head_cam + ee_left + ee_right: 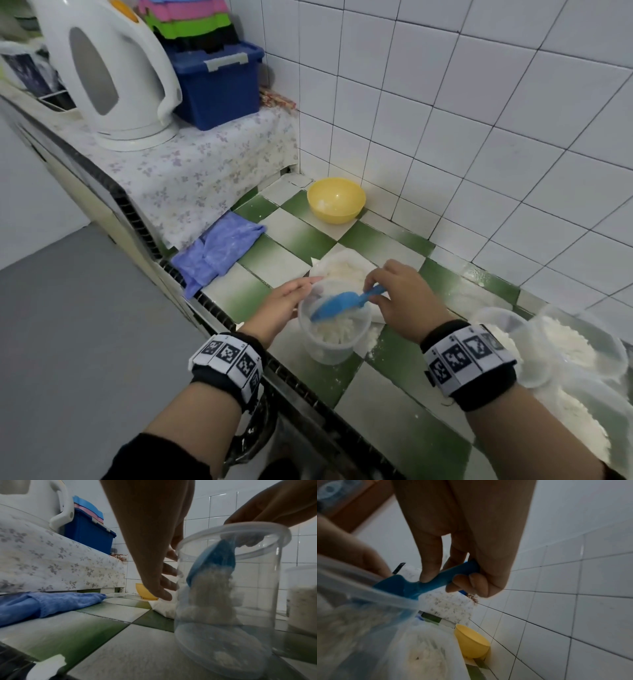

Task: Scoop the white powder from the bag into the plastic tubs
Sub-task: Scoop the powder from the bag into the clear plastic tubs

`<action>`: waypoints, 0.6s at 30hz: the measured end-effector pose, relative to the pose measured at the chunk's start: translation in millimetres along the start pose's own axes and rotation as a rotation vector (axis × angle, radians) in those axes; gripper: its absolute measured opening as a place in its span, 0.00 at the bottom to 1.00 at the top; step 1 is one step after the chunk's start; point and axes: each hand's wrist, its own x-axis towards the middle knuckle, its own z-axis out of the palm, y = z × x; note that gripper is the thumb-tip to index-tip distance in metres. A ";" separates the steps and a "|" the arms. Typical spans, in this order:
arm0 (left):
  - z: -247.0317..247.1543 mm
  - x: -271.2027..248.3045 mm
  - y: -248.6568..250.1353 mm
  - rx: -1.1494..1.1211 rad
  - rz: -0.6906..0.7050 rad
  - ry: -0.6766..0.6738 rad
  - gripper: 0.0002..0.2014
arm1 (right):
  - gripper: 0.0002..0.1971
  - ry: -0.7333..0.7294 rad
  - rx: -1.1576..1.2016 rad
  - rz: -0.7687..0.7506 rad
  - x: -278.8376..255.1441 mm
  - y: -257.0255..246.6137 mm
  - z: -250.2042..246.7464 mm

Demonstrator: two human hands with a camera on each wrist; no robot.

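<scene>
Blue plastic scoop (342,304) tips white powder (334,332) into a clear plastic tub (334,337) standing on the green-and-white tiled desk (387,411). The right hand (406,299) has its fingers (429,566) clamped on the scoop's handle, the bowl angled down inside the tub's mouth. The left hand (282,308) steadies the tub at its rim, fingers (169,584) nearly straight and lying together against its wall. The open bag (346,269) of powder lies just behind the tub. 2 more tubs (579,342) holding powder stand at right. A yellow bowl (336,200) sits in the corner by the wall, a blue cloth (215,251) at left
</scene>
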 end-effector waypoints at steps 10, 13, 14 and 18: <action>7.5 -4.9 4.0 -0.027 -0.066 0.005 0.14 | 0.04 0.000 0.181 0.056 -11.0 18.6 -24.3; 6.5 -8.0 2.4 -0.043 -0.100 -0.023 0.12 | 0.03 0.011 0.285 0.164 -16.9 29.8 -45.9; 5.7 -8.7 2.1 -0.052 -0.111 -0.040 0.12 | 0.03 0.033 0.316 0.193 -18.8 33.6 -50.9; 1.3 3.0 3.1 -0.070 -0.162 -0.011 0.13 | 0.05 0.186 0.345 0.318 -19.3 42.5 -54.5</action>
